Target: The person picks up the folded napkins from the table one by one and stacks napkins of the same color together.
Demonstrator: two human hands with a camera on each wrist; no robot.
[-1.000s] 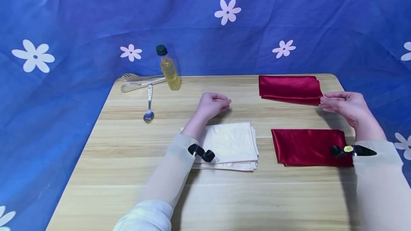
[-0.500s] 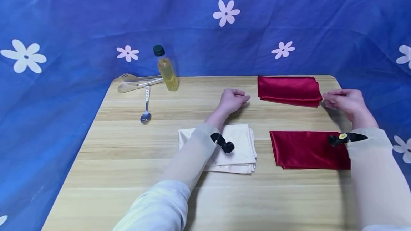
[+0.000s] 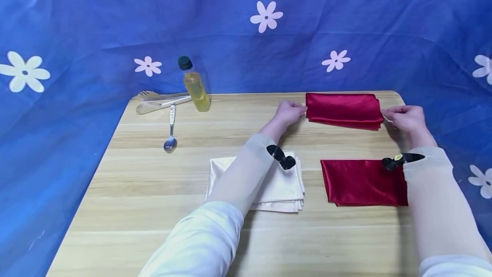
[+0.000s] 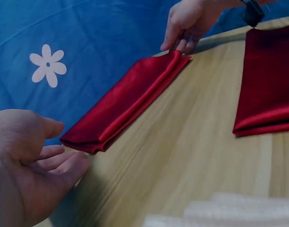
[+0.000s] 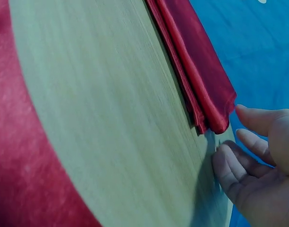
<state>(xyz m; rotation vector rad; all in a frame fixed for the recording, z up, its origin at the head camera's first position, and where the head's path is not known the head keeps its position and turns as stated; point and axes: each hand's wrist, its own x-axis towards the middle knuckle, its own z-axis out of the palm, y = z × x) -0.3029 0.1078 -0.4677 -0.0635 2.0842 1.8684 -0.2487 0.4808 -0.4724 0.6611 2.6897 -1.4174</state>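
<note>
A folded dark red satin cloth (image 3: 344, 110) lies near the table's back edge. At its left end is my left hand (image 3: 289, 113); in the left wrist view the thumb and fingers are spread apart around the corner, with fingertips (image 4: 77, 165) at the cloth's edge. My right hand (image 3: 408, 119) is at the right end. In the right wrist view its thumb tip meets or nearly meets the corner, while the other fingers (image 5: 222, 163) are loosely bent below it. Neither hand pinches the cloth.
Nearer me lie a second folded red cloth (image 3: 365, 183) and a folded white cloth (image 3: 280, 187), partly under my left forearm. At the back left stand a bottle of yellow liquid (image 3: 197, 92), a teaspoon (image 3: 171, 129), a fork (image 3: 147, 95) and another utensil (image 3: 153, 106).
My left hand has moved right and away from me, from above the white cloth to the red cloth's left end. The right hand has stayed by the right end, shifting slightly.
</note>
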